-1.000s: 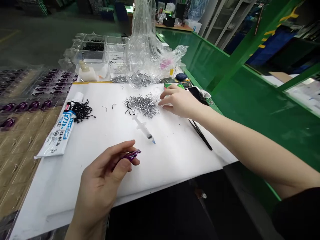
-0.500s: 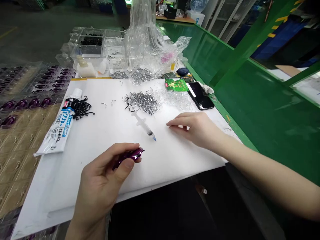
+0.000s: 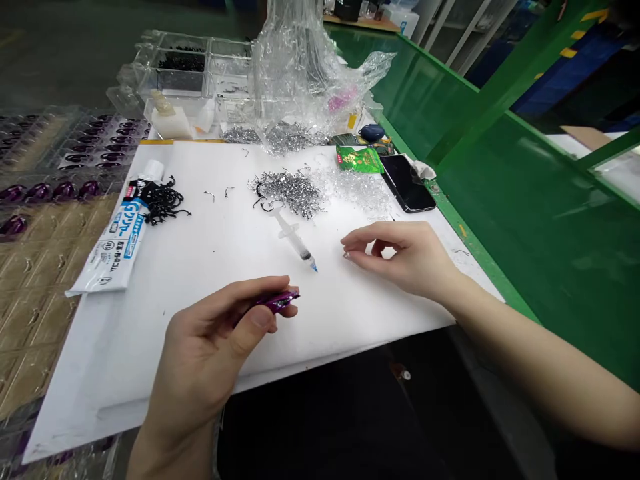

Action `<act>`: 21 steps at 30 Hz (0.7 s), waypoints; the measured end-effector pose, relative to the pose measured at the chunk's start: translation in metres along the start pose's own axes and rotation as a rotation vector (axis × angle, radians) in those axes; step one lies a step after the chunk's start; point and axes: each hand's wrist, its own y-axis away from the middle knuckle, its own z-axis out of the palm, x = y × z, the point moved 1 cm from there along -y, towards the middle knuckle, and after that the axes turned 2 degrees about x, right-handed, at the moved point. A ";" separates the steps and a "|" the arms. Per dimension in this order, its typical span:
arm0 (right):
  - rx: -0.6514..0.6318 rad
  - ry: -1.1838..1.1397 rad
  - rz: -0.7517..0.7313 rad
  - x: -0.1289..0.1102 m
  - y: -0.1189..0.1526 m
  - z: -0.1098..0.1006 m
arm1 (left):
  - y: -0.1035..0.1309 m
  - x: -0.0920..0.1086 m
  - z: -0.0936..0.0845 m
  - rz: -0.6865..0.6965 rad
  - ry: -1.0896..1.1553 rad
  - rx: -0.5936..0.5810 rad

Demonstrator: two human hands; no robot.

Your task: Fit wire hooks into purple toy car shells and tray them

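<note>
My left hand (image 3: 210, 360) is closed around a glossy purple oval piece (image 3: 276, 302), its tip showing past the thumb and fingers above the white board (image 3: 200, 257). To the right, my right hand (image 3: 400, 257) holds its thumb and forefinger close together over the board. A tiny pale glint shows at the thumb tip, too small to name. Between the hands lies a clear syringe (image 3: 295, 239) with a blue tip. Behind it is a heap of small silvery pieces (image 3: 290, 192), with a spread of clear bits (image 3: 357, 192) beside it.
A white and blue tube (image 3: 117, 247) and a clump of black strands (image 3: 164, 200) lie at left. A phone (image 3: 407, 183) and green packet (image 3: 359, 160) lie back right. Clear compartment boxes (image 3: 180, 80) and plastic film (image 3: 290, 73) stand behind; trays of purple pieces (image 3: 63, 190) flank the left.
The purple piece has turned in my left hand, showing a different face. My right thumb and forefinger show a tiny glint now. The whole view has shifted slightly.
</note>
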 end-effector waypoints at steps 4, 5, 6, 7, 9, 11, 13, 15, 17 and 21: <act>0.004 -0.223 -0.090 -0.035 0.004 0.010 | 0.000 0.004 0.000 0.002 0.020 -0.047; -0.010 -0.297 -0.079 -0.043 0.005 0.013 | 0.001 0.004 0.000 0.009 0.026 -0.057; -0.026 -0.364 -0.052 -0.050 0.006 0.017 | 0.001 0.004 0.000 0.011 0.027 -0.068; -0.040 -0.419 -0.011 -0.056 0.007 0.020 | 0.001 0.004 -0.001 0.015 0.028 -0.081; -0.056 -0.504 0.080 -0.062 0.009 0.025 | 0.001 0.003 -0.002 0.021 0.041 -0.089; -0.042 -0.562 0.146 -0.065 0.010 0.028 | 0.001 0.001 -0.003 0.020 0.064 -0.086; -0.017 -0.616 0.227 -0.067 0.011 0.031 | 0.001 -0.001 -0.004 0.049 0.081 -0.066; 0.005 -0.698 0.347 -0.069 0.011 0.035 | 0.002 -0.002 -0.004 0.112 0.079 -0.035; 0.012 -0.812 0.476 -0.070 0.011 0.041 | 0.003 -0.002 -0.003 0.185 0.072 0.001; 0.037 -0.943 0.564 -0.072 0.011 0.055 | 0.003 -0.003 0.001 0.262 0.042 0.006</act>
